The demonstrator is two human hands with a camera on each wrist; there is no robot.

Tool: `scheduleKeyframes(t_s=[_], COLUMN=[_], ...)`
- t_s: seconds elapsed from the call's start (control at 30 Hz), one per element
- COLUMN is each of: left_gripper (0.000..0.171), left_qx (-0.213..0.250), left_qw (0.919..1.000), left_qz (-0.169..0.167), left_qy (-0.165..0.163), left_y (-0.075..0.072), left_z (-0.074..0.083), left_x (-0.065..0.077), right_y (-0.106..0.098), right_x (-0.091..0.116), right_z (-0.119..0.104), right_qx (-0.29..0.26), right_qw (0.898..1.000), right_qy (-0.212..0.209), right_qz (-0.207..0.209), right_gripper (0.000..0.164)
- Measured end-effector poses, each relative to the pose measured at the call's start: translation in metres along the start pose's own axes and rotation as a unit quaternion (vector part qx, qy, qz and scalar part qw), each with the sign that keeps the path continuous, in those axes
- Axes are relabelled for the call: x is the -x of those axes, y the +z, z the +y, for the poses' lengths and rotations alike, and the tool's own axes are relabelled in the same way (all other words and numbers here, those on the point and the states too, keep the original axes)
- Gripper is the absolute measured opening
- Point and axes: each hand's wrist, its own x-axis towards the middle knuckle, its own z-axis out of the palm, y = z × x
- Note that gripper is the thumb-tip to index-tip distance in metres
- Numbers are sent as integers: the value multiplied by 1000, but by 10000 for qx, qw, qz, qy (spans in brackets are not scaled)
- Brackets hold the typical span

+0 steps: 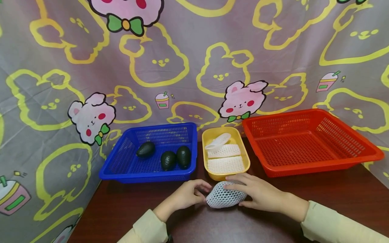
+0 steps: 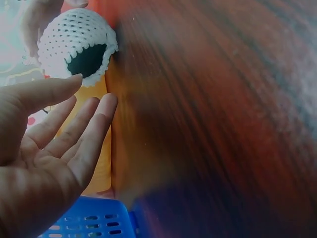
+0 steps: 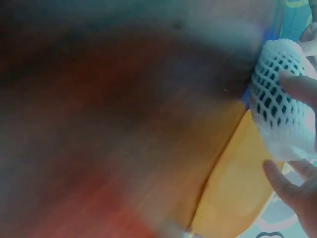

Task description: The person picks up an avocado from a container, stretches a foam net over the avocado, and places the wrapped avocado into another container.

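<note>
An avocado in a white foam net sleeve point(image 1: 225, 195) is at the front of the table; its dark skin shows through the mesh and at the sleeve's open end point(image 2: 91, 59). My right hand point(image 1: 262, 192) holds it from the right, fingers over the top and thumb on the near side. One finger point(image 3: 299, 90) lies across the mesh in the right wrist view. At the sleeve's left end is my left hand point(image 1: 189, 194), fingers spread and loosely bent. Its thumb tip point(image 2: 74, 82) is right by the opening, with nothing between thumb and fingers.
A blue basket point(image 1: 146, 176) at the left holds three bare avocados point(image 1: 168, 160). Behind the hands, a yellow tray point(image 1: 247, 162) contains several white foam net sleeves point(image 1: 226, 164). A red basket point(image 1: 304, 145) stands at the right. A patterned curtain point(image 1: 182, 50) hangs behind them.
</note>
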Motion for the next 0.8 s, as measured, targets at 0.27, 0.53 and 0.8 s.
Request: scheduleKeyframes(t_s=[0.27,0.53,0.8], left_gripper=[33,32,32], left_qx=[-269,-767,-975], left_qw=[9995,9964,9939], left_qz=[141,241,297], left_qy=[87,269,420], left_y=[-5,-9,-12], left_z=[0,4,5], left_x=[7,13,15], right_y=[7,16,17], right_x=[-7,-10,-11], right_z=[1,3,0], right_qx=[6,215,-38], right_qw=[9998,9997,9994], right_qy=[17,62,246], right_qz=[-183,-66,237], right_gripper=[97,92,81])
